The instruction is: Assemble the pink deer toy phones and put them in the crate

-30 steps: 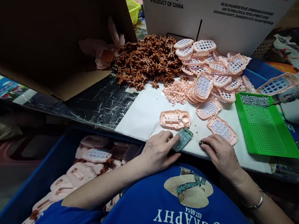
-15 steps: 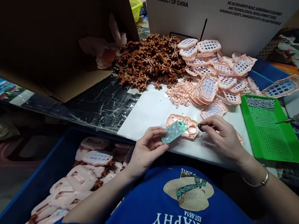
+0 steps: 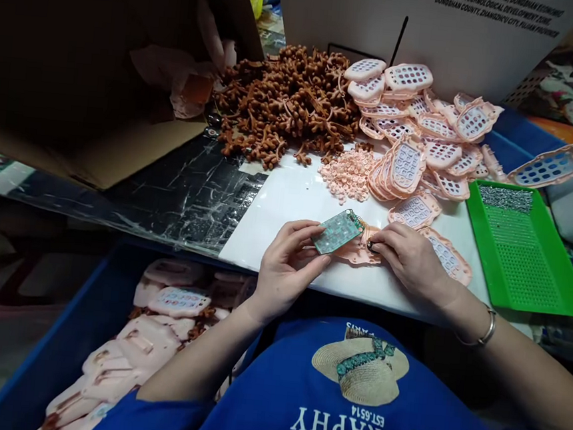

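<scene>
My left hand [image 3: 290,262] grips a green circuit board [image 3: 338,233] by its left edge, thumb below and fingers on top. Thin wires run from the board's right end toward my right hand [image 3: 408,259]. Between that hand's thumb and fingertips is a small dark round part [image 3: 370,246], mostly covered, perhaps a speaker. Beneath both lies a pink plastic shell half [image 3: 358,253] on the white board [image 3: 260,226], partly hidden by the circuit board and fingers. Another pink shell with a keypad [image 3: 446,256] rests just beyond my right wrist.
Brown branching plastic pieces [image 3: 286,108] are heaped at the back, beside small pink parts [image 3: 347,173] and stacked pink keypad shells [image 3: 406,162]. A green tray [image 3: 529,249] with screws stands right. Cartons [image 3: 433,34] rise behind. Lower left, a blue bin [image 3: 49,341] holds pink casings.
My left hand has raised the circuit board slightly and tilted it flatter. My right hand has moved left with the dark part, over the shell. The screwdriver tip over the green tray has mostly left view.
</scene>
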`<action>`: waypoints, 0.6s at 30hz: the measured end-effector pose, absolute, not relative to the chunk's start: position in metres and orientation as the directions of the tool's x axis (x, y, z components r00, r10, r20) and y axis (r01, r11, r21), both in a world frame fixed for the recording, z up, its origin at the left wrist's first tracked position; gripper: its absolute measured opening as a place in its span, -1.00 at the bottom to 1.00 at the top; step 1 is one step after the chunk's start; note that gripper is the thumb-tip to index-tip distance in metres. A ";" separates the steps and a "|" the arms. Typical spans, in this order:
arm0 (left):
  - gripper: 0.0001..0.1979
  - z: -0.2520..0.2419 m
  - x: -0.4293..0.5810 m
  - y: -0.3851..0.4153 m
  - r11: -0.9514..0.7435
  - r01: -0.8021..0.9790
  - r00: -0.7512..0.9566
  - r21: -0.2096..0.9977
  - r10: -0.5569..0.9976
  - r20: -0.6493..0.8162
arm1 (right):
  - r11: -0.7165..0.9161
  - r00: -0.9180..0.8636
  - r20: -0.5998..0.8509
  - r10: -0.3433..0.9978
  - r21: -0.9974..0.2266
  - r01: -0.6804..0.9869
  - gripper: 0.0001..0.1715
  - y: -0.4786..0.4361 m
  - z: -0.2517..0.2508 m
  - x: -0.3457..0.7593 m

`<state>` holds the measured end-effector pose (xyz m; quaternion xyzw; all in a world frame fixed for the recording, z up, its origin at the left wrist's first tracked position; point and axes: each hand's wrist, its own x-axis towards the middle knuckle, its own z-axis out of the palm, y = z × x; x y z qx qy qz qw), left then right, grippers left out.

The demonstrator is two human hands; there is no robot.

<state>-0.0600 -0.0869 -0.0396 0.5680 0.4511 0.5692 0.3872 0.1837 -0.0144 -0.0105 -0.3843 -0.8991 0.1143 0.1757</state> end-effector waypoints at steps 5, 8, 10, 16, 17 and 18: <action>-0.59 -0.039 -0.060 -0.084 -0.250 0.018 -0.039 0.968 0.967 0.251 | 0.695 -0.642 0.266 0.719 -0.314 0.647 -0.68 -0.011 -0.011 0.186; -0.60 -0.040 -0.060 -0.082 -0.225 0.001 -0.022 0.974 0.974 0.225 | 0.700 -0.639 0.289 0.713 -0.331 0.633 -0.70 -0.011 -0.012 0.187; -0.61 -0.039 -0.059 -0.082 -0.227 0.001 -0.024 0.974 0.974 0.227 | 0.687 -0.624 0.293 0.724 -0.393 0.612 -0.75 -0.010 -0.012 0.187; -0.62 -0.038 -0.058 -0.081 -0.224 0.004 -0.029 0.975 0.974 0.224 | 0.740 -0.615 0.418 0.668 -0.286 0.609 -0.78 -0.009 -0.016 0.186; -0.62 -0.038 -0.058 -0.081 -0.221 0.007 -0.029 0.975 0.975 0.221 | 0.756 -0.628 0.436 0.645 -0.244 0.608 -0.78 -0.009 -0.017 0.186; -0.63 -0.038 -0.058 -0.081 -0.218 0.011 -0.029 0.976 0.975 0.218 | 0.770 -0.641 0.448 0.623 -0.208 0.603 -0.78 -0.009 -0.019 0.186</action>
